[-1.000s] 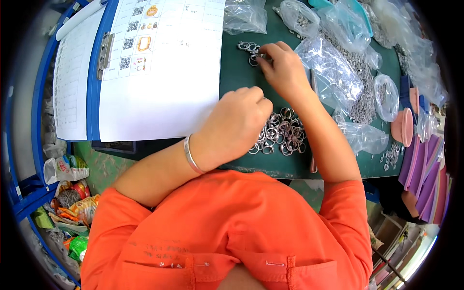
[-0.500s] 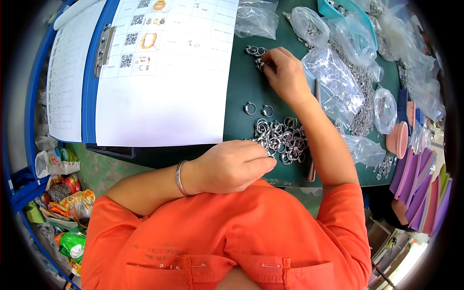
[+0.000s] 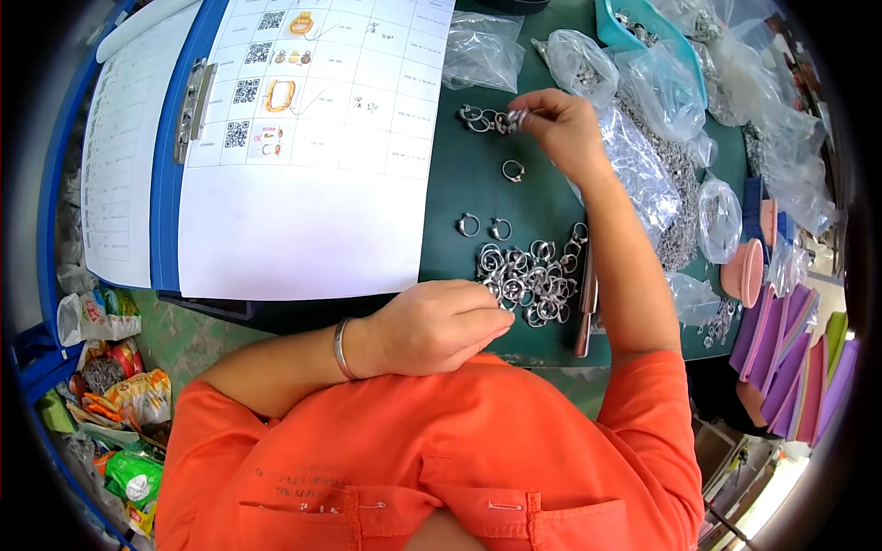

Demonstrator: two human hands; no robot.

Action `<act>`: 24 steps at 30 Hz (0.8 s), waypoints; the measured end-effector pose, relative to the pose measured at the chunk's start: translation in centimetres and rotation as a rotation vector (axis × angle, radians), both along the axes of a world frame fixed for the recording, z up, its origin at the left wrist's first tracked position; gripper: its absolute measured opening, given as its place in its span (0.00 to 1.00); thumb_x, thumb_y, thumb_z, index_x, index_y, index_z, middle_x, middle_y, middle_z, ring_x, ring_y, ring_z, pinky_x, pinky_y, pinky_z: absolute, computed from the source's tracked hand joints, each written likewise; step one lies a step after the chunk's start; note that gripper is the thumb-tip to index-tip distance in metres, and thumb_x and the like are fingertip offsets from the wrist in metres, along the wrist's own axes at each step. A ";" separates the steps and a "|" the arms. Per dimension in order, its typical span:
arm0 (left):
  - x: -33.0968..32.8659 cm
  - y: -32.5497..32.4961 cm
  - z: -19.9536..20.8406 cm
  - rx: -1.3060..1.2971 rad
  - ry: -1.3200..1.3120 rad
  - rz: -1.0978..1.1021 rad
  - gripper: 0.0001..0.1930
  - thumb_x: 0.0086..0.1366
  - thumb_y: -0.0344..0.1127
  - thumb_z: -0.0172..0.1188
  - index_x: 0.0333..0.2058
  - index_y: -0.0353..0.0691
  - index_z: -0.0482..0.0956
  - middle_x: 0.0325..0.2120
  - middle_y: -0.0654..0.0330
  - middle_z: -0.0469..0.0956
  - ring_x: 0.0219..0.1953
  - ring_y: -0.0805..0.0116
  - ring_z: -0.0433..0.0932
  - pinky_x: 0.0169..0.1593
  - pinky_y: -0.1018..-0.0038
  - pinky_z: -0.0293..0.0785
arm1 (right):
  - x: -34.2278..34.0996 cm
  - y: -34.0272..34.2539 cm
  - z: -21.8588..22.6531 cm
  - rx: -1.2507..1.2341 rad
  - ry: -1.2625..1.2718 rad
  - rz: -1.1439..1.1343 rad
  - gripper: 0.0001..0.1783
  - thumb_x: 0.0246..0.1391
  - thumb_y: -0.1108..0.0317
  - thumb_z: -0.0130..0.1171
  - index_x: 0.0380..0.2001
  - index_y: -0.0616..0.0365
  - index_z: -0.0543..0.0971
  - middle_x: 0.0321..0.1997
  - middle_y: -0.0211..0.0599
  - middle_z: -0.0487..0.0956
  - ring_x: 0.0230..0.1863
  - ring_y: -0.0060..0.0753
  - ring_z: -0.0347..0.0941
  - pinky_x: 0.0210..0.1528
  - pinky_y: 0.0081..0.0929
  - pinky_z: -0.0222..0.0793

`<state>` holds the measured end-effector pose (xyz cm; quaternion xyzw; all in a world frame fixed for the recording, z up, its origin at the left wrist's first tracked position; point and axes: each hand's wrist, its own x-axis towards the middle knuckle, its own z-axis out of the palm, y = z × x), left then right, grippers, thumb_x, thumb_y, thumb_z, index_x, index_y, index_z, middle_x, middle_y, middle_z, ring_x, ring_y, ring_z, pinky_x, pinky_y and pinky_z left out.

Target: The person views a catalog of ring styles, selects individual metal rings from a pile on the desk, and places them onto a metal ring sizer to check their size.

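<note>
My right hand (image 3: 568, 136) is pinched at the far side of the green table, its thumb and fingertips on a silvery metal ring (image 3: 516, 120) at the right end of a short row of rings (image 3: 478, 118). Just below this hand lies a single ring (image 3: 513, 171). Two more rings (image 3: 469, 225) sit side by side nearer to me. A pile of silvery rings (image 3: 533, 283) spreads close to the table's front edge. Beside that pile my left hand (image 3: 436, 326) rests with its fingers curled closed. Whatever it may hold is hidden.
A blue clipboard with printed sheets (image 3: 303, 230) covers the left. A metal rod-like tool (image 3: 586, 312) lies right of the pile, by my right forearm. Clear plastic bags (image 3: 643, 174), a heap of small metal parts (image 3: 678, 207) and a turquoise tray (image 3: 694, 73) crowd the right.
The view has shifted slightly. My right hand has moved a little to the right along the row of rings, and a single ring now shows below it. My left hand stays put.
</note>
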<state>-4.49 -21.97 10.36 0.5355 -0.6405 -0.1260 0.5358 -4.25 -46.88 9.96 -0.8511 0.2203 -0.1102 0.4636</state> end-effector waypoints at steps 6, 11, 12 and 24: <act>-0.1 -0.2 0.4 -0.018 0.022 -0.005 0.09 0.47 0.23 0.64 0.30 0.33 0.76 0.22 0.58 0.73 0.22 0.65 0.73 0.24 0.75 0.71 | 0.7 -1.9 -0.8 -0.322 0.158 -0.044 0.12 0.43 0.77 0.56 0.34 0.61 0.79 0.28 0.43 0.78 0.31 0.38 0.75 0.36 0.26 0.70; 0.0 -0.1 0.4 -0.019 -0.003 0.004 0.09 0.47 0.23 0.64 0.30 0.33 0.76 0.23 0.58 0.73 0.22 0.66 0.73 0.24 0.75 0.70 | 0.5 -0.8 -0.7 -0.328 0.006 0.145 0.12 0.47 0.75 0.57 0.38 0.60 0.77 0.38 0.39 0.75 0.37 0.32 0.73 0.41 0.25 0.68; 0.0 0.0 0.4 -0.016 -0.005 0.004 0.09 0.47 0.23 0.64 0.30 0.33 0.76 0.23 0.58 0.73 0.22 0.66 0.73 0.24 0.75 0.70 | 0.5 -0.2 -0.6 -0.317 -0.015 0.203 0.12 0.47 0.74 0.57 0.38 0.60 0.77 0.41 0.40 0.73 0.39 0.32 0.72 0.42 0.25 0.68; 0.0 -0.2 0.9 0.026 -0.006 -0.041 0.09 0.47 0.23 0.63 0.29 0.33 0.76 0.22 0.58 0.73 0.22 0.65 0.73 0.24 0.75 0.71 | 1.2 1.4 -1.5 -0.692 -0.276 0.298 0.08 0.41 0.73 0.60 0.29 0.56 0.78 0.31 0.35 0.75 0.35 0.41 0.70 0.37 0.33 0.65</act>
